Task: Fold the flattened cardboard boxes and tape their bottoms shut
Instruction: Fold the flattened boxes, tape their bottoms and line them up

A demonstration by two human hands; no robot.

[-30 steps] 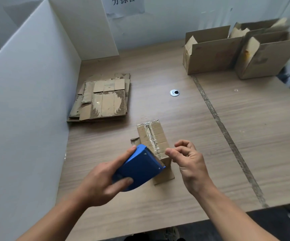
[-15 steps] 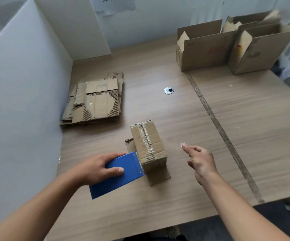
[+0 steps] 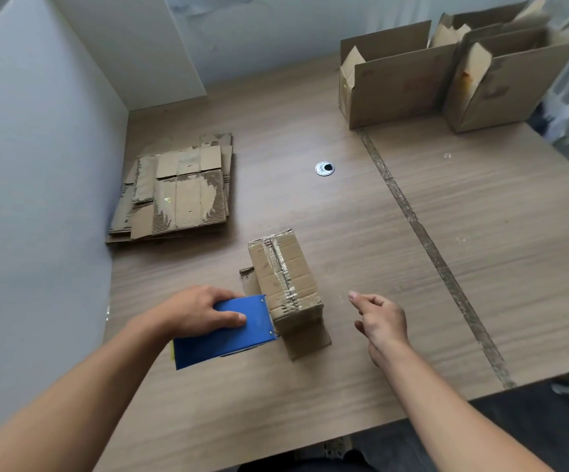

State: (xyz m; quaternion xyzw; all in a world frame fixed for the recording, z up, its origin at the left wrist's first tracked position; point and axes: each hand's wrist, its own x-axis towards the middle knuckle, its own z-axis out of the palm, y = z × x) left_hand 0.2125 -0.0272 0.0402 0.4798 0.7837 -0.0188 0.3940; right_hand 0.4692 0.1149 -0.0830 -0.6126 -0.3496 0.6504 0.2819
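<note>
Small box (image 3: 285, 274) stood bottom-up on bench (image 3: 480, 250), front centre, tape along its seam. Left grip (image 3: 198, 310) clamped on blue tape dispenser (image 3: 228, 332), its nose against the box's near end. Right grip (image 3: 383, 320) just beside box, fingers loose, holding nothing. Risk: unsteadied box could drag or tip if dispenser pulls away with tape uncut.

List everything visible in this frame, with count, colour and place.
small taped box: one, brown, table centre, taped seam facing up
tape dispenser: one, blue, at the box's near-left side
flattened cardboard stack: one pile, brown, left, by the partition
open boxes: at least two, brown, far right corner
cable grommet: one, silver, mid-table
table: one, wood-grain brown, worn strip running front to back
partition: one, white, left edge
left hand: grips the tape dispenser
right hand: holds nothing, right of the box
</note>
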